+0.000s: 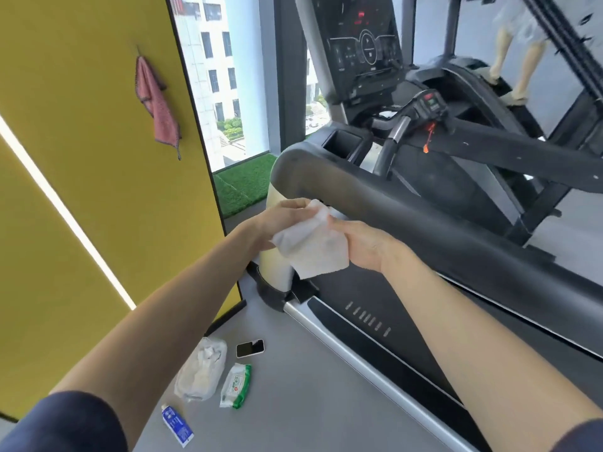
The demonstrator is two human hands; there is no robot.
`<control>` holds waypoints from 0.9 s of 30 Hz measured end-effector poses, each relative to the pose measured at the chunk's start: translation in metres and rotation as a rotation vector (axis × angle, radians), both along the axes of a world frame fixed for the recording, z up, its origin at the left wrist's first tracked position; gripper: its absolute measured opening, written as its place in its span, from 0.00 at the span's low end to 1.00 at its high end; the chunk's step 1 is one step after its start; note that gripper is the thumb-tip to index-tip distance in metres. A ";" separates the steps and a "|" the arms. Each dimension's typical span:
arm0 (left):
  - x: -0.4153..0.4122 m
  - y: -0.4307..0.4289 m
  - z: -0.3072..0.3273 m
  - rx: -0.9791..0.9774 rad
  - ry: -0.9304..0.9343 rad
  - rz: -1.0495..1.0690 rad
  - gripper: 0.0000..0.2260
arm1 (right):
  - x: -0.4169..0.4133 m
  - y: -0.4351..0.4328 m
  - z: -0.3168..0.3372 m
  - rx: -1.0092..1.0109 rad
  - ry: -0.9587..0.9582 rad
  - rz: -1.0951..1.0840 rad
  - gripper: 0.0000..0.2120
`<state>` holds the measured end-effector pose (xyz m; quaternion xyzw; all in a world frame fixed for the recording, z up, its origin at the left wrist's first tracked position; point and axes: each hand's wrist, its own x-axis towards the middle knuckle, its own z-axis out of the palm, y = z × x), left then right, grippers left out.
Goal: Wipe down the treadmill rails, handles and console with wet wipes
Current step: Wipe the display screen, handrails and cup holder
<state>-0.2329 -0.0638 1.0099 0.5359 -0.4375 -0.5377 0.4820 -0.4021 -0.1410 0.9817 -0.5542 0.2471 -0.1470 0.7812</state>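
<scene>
Wipe (310,247) pinched by left hand (277,223) and right hand (363,244), clear bag (184,391) of crumpled wipes (205,362) beside wipes pack (236,384)

Wipe (310,246) I'm holding: thin white fibre sheet, matt, crumpled. Handrail (424,233): smooth matt black, looks plastic. Side rail (342,349) below handrail: brushed silver metal. Wipes pack (235,384) on floor below handrail: glossy plastic film.

Bright window (222,76) daylight (edges bowed); perhaps blurred.
</scene>
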 end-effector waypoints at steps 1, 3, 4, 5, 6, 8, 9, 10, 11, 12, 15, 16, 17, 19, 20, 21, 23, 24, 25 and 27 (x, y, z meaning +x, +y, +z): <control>-0.013 -0.004 0.002 -0.006 -0.001 -0.014 0.05 | -0.019 -0.002 0.004 0.008 0.044 -0.035 0.35; -0.041 -0.017 0.003 -0.022 -0.022 -0.018 0.03 | -0.059 -0.007 0.013 0.004 0.107 -0.142 0.33; -0.059 -0.024 0.002 -0.031 -0.072 -0.004 0.03 | -0.081 -0.013 0.015 -0.016 0.116 -0.174 0.27; -0.079 -0.031 0.001 -0.045 -0.188 0.032 0.05 | -0.104 -0.019 0.016 -0.024 0.111 -0.203 0.22; -0.101 -0.039 -0.001 -0.080 -0.354 0.084 0.09 | -0.127 -0.023 0.018 -0.026 0.105 -0.238 0.18; -0.150 -0.054 -0.005 -0.238 -0.656 0.210 0.14 | -0.171 -0.036 0.023 -0.058 0.109 -0.308 0.10; -0.176 -0.060 -0.006 -0.315 -0.706 0.251 0.13 | -0.192 -0.041 0.025 -0.082 0.122 -0.336 0.08; -0.198 -0.066 -0.006 -0.366 -0.702 0.253 0.10 | -0.209 -0.045 0.028 -0.103 0.136 -0.356 0.07; -0.226 -0.074 -0.005 -0.383 -0.697 0.214 0.08 | -0.231 -0.052 0.031 -0.137 0.147 -0.364 0.08; -0.249 -0.081 -0.004 -0.380 -0.700 0.161 0.07 | -0.249 -0.057 0.035 -0.175 0.155 -0.367 0.11; -0.315 -0.104 -0.001 -0.370 -0.652 0.086 0.06 | -0.301 -0.080 0.040 -0.261 0.173 -0.389 0.15; -0.330 -0.112 0.000 -0.364 -0.642 0.082 0.07 | -0.316 -0.088 0.039 -0.267 0.181 -0.401 0.16; -0.344 -0.122 -0.001 -0.355 -0.651 0.072 0.07 | -0.330 -0.096 0.039 -0.273 0.195 -0.413 0.17; -0.362 -0.145 -0.001 -0.338 -0.670 0.030 0.07 | -0.354 -0.114 0.038 -0.291 0.226 -0.431 0.15; -0.369 -0.158 -0.001 -0.329 -0.655 0.014 0.07 | -0.364 -0.123 0.039 -0.306 0.236 -0.437 0.12; -0.375 -0.171 0.000 -0.321 -0.629 0.001 0.07 | -0.374 -0.132 0.040 -0.316 0.242 -0.445 0.10; -0.393 -0.197 0.001 -0.304 -0.590 -0.015 0.08 | -0.393 -0.152 0.040 -0.345 0.258 -0.485 0.10; -0.403 -0.211 0.001 -0.288 -0.581 -0.016 0.09 | -0.403 -0.163 0.039 -0.366 0.272 -0.502 0.11; -0.413 -0.225 0.001 -0.267 -0.572 -0.017 0.09 | -0.412 -0.172 0.037 -0.377 0.280 -0.512 0.12; -0.432 -0.252 0.000 -0.232 -0.561 -0.029 0.09 | -0.433 -0.189 0.036 -0.354 0.278 -0.528 0.14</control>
